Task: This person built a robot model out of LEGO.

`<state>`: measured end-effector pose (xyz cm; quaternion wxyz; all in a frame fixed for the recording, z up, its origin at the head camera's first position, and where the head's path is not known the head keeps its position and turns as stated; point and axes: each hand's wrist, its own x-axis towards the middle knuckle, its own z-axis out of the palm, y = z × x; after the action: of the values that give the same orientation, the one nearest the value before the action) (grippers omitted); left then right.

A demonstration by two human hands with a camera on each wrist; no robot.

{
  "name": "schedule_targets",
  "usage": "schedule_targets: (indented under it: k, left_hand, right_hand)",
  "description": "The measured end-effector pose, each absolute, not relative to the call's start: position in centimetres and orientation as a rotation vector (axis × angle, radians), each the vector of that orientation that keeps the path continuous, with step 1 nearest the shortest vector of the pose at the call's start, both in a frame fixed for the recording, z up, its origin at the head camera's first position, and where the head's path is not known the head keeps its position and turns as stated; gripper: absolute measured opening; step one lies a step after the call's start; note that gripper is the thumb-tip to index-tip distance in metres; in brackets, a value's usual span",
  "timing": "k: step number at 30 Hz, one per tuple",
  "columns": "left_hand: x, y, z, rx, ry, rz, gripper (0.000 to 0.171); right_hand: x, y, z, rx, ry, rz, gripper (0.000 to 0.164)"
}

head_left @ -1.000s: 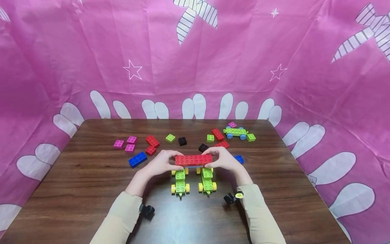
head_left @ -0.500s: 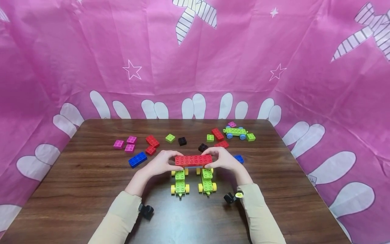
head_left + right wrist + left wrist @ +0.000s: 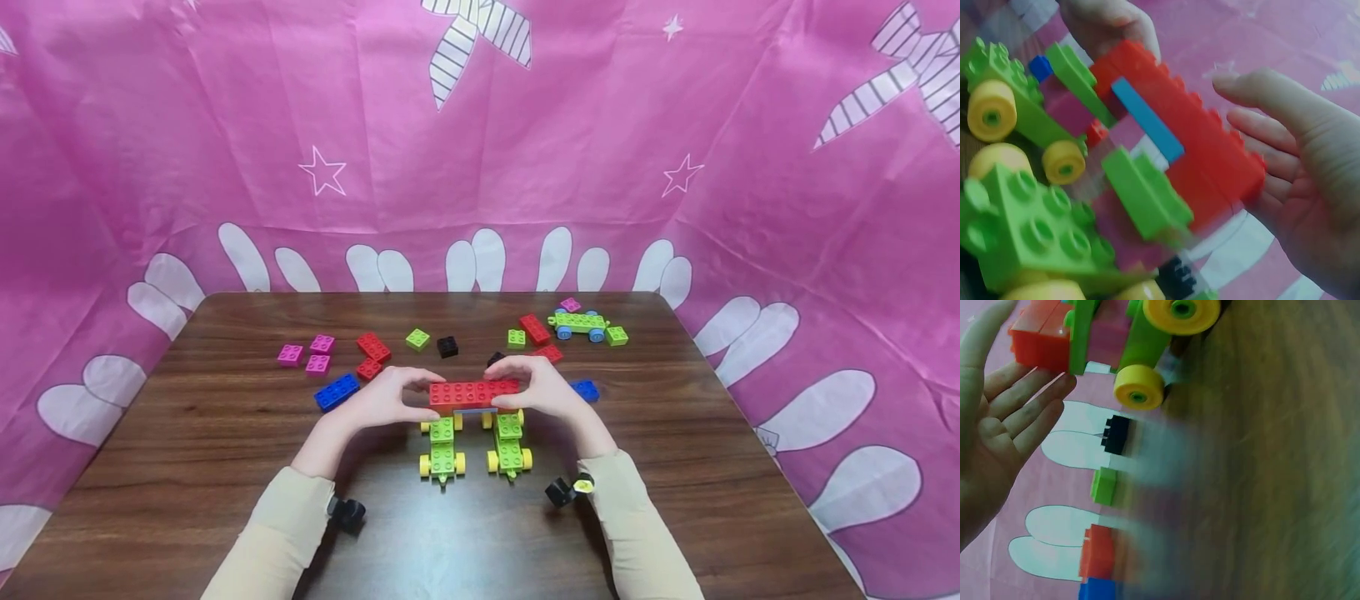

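Note:
Red building bricks (image 3: 463, 393) form a long bar across two green wheeled bases, one on the left (image 3: 442, 462) and one on the right (image 3: 510, 457), both with yellow wheels. Pink bricks (image 3: 1067, 107) and a thin blue piece (image 3: 1147, 119) show beneath the bar in the right wrist view. My left hand (image 3: 378, 402) is around the bar's left end, its fingers nearly straight in the left wrist view. At the opposite end, my right hand (image 3: 546, 387) has its thumb lifted off the studs and its fingers loosely extended behind the bricks; any fingertip contact is unclear.
Loose bricks lie around the build: pink (image 3: 290, 355), blue (image 3: 337, 392), red (image 3: 372, 346), green (image 3: 417, 338) and black (image 3: 447, 347). At the back right stands another green wheeled base (image 3: 579, 323) with blue wheels. A pink curtain (image 3: 480, 167) hangs behind the table.
My left hand has drawn slightly left, loosening from the bar's end. My right hand's fingertips have shifted left along the bar. The red bar stays on the bases.

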<state>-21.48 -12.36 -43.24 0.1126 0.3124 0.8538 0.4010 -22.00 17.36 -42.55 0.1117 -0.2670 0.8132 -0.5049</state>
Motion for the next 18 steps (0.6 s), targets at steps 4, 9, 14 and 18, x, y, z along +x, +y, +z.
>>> schedule_targets:
  k: [4, 9, 14, 18]
  left_hand:
    - [-21.7, -13.0, -42.5, 0.921, 2.524, 1.174, 0.056]
    - [-22.5, -13.7, -41.6, 0.969, 2.555, 1.196, 0.052]
    - [-23.6, -13.8, -40.9, 0.990, 2.609, 1.194, 0.044]
    - [-24.6, -13.1, -40.4, 0.982, 2.665, 1.166, 0.038]
  right_hand:
    - [-21.3, 16.4, -41.7, -0.832, 2.445, -1.459, 0.038]
    - [-20.9, 15.4, -41.2, -0.915, 2.509, -1.391, 0.038]
    - [-20.9, 14.6, -41.1, -0.946, 2.568, -1.281, 0.039]
    - [-20.9, 14.2, -40.9, -0.953, 2.593, -1.196, 0.041]
